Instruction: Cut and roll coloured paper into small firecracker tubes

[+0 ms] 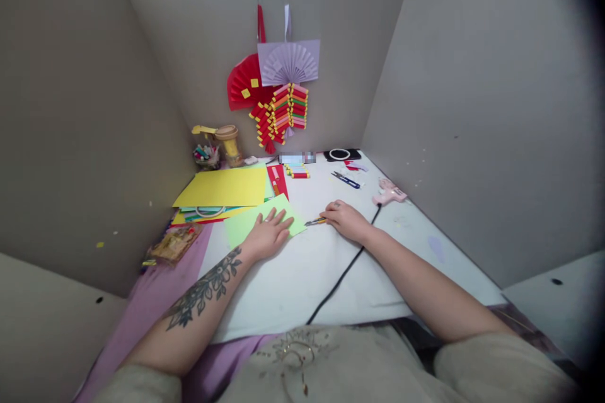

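Observation:
My left hand (pixel 267 236) lies flat with fingers spread on a light green paper sheet (pixel 246 220) on the white table (pixel 302 271). My right hand (pixel 346 220) is closed around a small yellow-handled tool (pixel 316 221), perhaps a cutter or pen, whose tip rests at the green sheet's right edge. A tattoo runs along my left forearm.
A stack of coloured paper with a yellow sheet (pixel 222 189) on top and a tape ring (pixel 210 211) lies at left. A pink glue gun (pixel 388 192) with a black cord (pixel 340 277), scissors (pixel 346 180), a marker jar (pixel 207 155) and hanging paper fans (pixel 274 85) sit behind. Grey partition walls enclose the table.

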Demonstrator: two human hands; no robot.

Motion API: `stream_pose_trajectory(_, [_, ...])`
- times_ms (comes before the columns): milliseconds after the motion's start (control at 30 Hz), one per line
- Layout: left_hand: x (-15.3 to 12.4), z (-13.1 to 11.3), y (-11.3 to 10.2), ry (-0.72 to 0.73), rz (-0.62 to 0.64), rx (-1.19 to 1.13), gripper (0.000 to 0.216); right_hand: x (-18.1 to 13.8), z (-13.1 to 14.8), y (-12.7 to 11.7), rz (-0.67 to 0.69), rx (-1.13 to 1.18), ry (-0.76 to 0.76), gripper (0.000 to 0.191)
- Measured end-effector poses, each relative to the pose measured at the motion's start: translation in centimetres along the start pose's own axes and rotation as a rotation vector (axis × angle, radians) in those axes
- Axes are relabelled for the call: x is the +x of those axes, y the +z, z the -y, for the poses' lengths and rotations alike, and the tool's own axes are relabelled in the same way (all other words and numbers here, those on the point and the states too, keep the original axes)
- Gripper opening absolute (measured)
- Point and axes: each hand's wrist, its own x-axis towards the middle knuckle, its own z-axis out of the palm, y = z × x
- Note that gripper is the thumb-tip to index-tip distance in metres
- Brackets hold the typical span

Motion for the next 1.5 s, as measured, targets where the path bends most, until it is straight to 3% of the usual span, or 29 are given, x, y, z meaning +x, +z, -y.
stream_pose_trajectory(167, [0.0, 0.2, 0.2, 0.011, -0.008, -0.002, 0.050, 0.0, 0.0, 0.0, -0.010, -0.039, 0.047, 0.026])
stream_pose_trajectory(600, [0.2, 0.2, 0.3, -0.017, 0.002, -0.002, 0.048, 0.1, 1.5, 0.2, 0.012, -0.001, -0.037, 0.026])
stream_pose_trajectory(1500, [0.3, 0.0, 0.1, -0.021, 0.015, -0.022, 0.051, -1.3, 3.2, -0.1, 0.033, -0.027, 0.002, 0.025])
